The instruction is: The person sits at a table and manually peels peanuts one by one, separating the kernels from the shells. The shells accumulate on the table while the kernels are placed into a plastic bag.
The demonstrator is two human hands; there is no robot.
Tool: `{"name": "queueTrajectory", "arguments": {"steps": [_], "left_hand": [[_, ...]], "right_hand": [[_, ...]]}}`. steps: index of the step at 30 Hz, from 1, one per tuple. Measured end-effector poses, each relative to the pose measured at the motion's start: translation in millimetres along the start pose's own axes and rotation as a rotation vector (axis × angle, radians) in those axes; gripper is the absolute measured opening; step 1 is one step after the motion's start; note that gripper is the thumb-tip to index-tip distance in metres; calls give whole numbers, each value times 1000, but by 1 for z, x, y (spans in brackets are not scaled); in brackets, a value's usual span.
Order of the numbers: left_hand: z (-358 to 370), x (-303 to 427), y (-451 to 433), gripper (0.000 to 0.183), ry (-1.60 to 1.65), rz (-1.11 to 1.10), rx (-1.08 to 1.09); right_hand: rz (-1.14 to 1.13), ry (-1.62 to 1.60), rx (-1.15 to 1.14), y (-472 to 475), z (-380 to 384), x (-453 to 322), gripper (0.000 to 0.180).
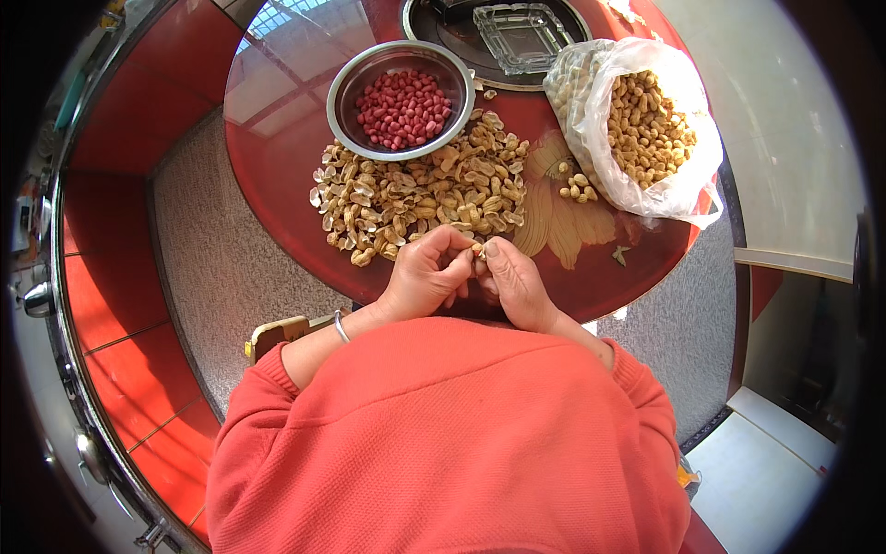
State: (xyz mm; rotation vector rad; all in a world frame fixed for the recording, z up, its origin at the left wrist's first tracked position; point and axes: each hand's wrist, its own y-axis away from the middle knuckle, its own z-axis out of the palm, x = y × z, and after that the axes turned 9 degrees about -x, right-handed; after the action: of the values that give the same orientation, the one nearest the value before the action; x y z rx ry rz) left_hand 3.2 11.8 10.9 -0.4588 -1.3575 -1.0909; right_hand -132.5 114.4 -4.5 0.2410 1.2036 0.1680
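My left hand (430, 269) and my right hand (513, 278) meet at the near edge of the table, pinching a small peanut (477, 249) between their fingertips. Part of its shell shows; the rest is hidden by the fingers. Just beyond my hands spreads a heap of peanut shells (415, 201). A metal bowl (333, 104) behind the heap holds red-skinned peanut kernels (405, 111). To the right, a white plastic bag (602, 166) lies open, full of unshelled peanuts (647, 131). Several loose peanuts (579, 188) rest on the table beside the bag.
The round red table (277, 180) has a glossy top with a flower pattern. At its far side a glass ashtray (522, 38) sits on a dark round tray (415, 28). A small shell scrap (620, 255) lies right of my hands. Red cabinets (124, 291) stand at the left.
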Motion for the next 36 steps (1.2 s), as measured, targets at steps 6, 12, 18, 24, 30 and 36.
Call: {"name": "queueTrajectory", "arguments": {"steps": [6, 12, 18, 24, 30, 36], "left_hand": [[1, -10, -4, 12, -531, 436, 120], [-5, -10, -4, 13, -820, 635, 72], [-10, -6, -2, 13, -727, 631, 257], [-24, -4, 3, 21, -312, 424, 256], [-31, -5, 3, 33, -391, 533, 273], [-32, -6, 11, 26, -392, 542, 324]], "right_hand": [[147, -499, 25, -4, 8, -8, 32], [224, -520, 121, -7, 13, -10, 34], [249, -524, 72, -5, 8, -18, 32], [151, -287, 66, -12, 2, -51, 22], [-230, 42, 9, -80, 15, -97, 27], [-442, 237, 118, -142, 23, -123, 31]]}}
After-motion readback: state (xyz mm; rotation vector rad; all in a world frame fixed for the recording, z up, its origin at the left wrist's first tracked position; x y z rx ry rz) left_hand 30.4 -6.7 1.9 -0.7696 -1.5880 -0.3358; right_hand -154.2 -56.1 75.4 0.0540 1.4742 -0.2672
